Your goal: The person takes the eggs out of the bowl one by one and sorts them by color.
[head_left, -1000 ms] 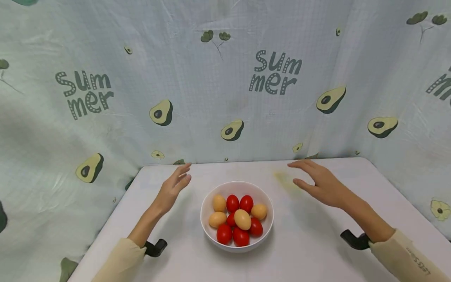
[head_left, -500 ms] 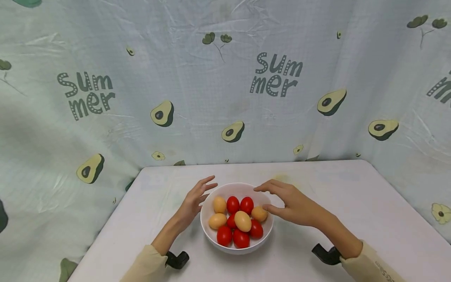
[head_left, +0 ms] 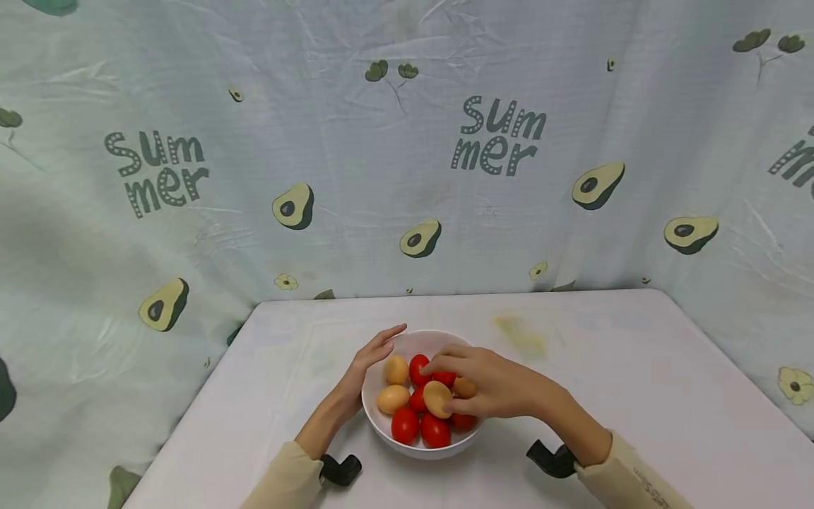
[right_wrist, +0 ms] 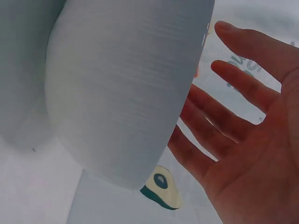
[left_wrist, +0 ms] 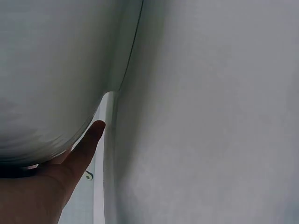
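A white bowl on the table holds several tan eggs and several glossy red egg-shaped pieces. My left hand lies along the bowl's left side, fingers extended; the left wrist view shows a finger against the bowl's outer wall. Over the bowl's right half reaches my right hand, its thumb and fingertips around the topmost tan egg. From the right wrist view, the fingers of that right hand are spread beyond the rim. It covers part of the right-hand contents.
The white table has a yellowish stain behind the bowl. A hanging cloth printed with avocados encloses the back and sides. Black camera mounts sit at both wrists, below beige sleeves.
Both hands have moved inward from either side. The left has come up to the bowl's side, and the right has passed over the rim to the topmost egg. The bowl stays put.
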Motion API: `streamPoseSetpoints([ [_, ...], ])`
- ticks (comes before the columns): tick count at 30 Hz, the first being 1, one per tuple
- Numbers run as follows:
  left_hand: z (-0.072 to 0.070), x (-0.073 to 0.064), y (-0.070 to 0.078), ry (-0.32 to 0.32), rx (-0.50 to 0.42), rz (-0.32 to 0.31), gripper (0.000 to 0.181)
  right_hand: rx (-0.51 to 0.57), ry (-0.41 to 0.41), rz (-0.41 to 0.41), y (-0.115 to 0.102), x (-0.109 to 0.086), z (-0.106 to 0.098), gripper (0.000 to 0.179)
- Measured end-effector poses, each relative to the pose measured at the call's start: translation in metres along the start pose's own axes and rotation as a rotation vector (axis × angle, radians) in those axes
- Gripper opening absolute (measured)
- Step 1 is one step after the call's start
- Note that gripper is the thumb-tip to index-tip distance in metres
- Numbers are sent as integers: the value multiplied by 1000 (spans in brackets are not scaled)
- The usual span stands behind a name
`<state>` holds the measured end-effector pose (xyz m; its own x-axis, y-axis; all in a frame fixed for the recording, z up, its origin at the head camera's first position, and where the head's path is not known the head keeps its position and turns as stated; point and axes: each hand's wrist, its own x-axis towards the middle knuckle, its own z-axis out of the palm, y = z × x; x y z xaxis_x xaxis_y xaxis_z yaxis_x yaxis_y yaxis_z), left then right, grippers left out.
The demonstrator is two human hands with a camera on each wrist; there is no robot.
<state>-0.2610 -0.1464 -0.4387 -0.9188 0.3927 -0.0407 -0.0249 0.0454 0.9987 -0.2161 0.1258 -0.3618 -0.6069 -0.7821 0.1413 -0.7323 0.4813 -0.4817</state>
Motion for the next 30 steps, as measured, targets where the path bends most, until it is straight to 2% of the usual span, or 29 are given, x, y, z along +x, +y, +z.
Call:
streamPoseSetpoints([
  [5, 1, -1, -2, 20, -15, 10, 60, 28, -18, 10, 2, 8, 4, 44],
  [10, 1, -2, -5, 13, -17, 3, 63, 45, -33, 20, 3, 11, 8, 38],
  [17, 2, -2, -7, 2, -71, -7, 58, 28, -26, 6, 4, 16, 11, 40],
  [20, 0, -2, -6, 1, -35, -3, 57, 20, -44, 23, 5, 17, 14, 41],
  [25, -4, -3, -8, 14, 85, 5, 56, 11, -86, 60, 9, 19, 22, 42],
  [30, -7, -4, -9, -25, 102, 14, 54, -9, -102, 62, 11, 17, 25, 42],
])
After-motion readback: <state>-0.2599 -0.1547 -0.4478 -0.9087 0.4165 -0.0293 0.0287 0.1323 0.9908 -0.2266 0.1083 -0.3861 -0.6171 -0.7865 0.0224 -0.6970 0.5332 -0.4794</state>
